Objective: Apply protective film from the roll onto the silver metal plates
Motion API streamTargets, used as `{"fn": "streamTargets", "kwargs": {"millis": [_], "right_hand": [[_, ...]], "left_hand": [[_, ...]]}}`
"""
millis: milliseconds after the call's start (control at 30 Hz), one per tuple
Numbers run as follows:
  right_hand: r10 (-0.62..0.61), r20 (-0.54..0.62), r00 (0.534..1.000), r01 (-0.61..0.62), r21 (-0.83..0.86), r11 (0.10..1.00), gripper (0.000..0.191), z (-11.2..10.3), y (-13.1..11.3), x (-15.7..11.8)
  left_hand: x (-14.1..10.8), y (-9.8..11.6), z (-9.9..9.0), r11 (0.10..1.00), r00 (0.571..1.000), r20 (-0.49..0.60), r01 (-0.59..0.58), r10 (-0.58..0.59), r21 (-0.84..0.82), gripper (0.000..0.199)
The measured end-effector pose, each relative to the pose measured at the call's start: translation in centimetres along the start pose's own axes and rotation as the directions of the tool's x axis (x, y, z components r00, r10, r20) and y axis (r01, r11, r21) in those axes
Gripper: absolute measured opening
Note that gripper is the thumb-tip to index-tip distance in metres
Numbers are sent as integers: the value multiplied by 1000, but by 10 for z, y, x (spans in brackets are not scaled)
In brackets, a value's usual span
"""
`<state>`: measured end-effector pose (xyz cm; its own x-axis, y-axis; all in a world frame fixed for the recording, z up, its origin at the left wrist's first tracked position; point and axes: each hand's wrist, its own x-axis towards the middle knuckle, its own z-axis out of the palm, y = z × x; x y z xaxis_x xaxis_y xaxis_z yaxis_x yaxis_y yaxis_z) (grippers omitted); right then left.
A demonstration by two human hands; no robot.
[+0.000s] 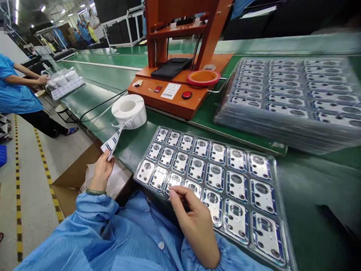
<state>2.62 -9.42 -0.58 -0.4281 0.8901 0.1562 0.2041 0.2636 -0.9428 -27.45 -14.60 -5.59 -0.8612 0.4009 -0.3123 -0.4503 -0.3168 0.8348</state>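
Note:
My left hand (102, 174) pinches the end of a printed label strip (112, 142), which runs up to a white label roll (129, 111) lying on the green bench. My right hand (194, 222) sits over a clear plastic tray (143, 167) of metal-faced parts in several rows. Its thumb and fingers close together on a cell in the nearest row, and nothing shows between them. The hand hides part of that row.
A tall stack of similar trays (293, 101) lies to the right, behind an orange press machine (180, 84) with a red button (186, 95). A co-worker (19, 86) in a blue smock handles a white roll at the far left. A cardboard box (73, 184) stands below my left hand.

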Motion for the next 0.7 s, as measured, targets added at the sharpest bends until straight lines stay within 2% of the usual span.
{"fn": "streamTargets", "kwargs": {"millis": [167,300,433,567,700], "right_hand": [[3,-5,1000,-3,15,1000,20,0,-2,1],[-7,-23,1000,7,20,1000,20,1,-2,2],[-5,-22,1000,6,25,1000,19,1,-1,1],[11,-19,1000,-11,14,1000,18,2,1,1],[27,-11,1000,-27,13,1000,18,2,2,0]], "left_hand": [[-1,2,1,975,976,-13,-217,218,36,11],[-4,2,2,944,946,6,-325,325,59,19],[-12,4,2,933,934,35,-357,356,53,22],[-15,9,1,940,939,71,-339,336,47,23],[-12,10,-1,930,934,62,-357,353,88,27]]}}
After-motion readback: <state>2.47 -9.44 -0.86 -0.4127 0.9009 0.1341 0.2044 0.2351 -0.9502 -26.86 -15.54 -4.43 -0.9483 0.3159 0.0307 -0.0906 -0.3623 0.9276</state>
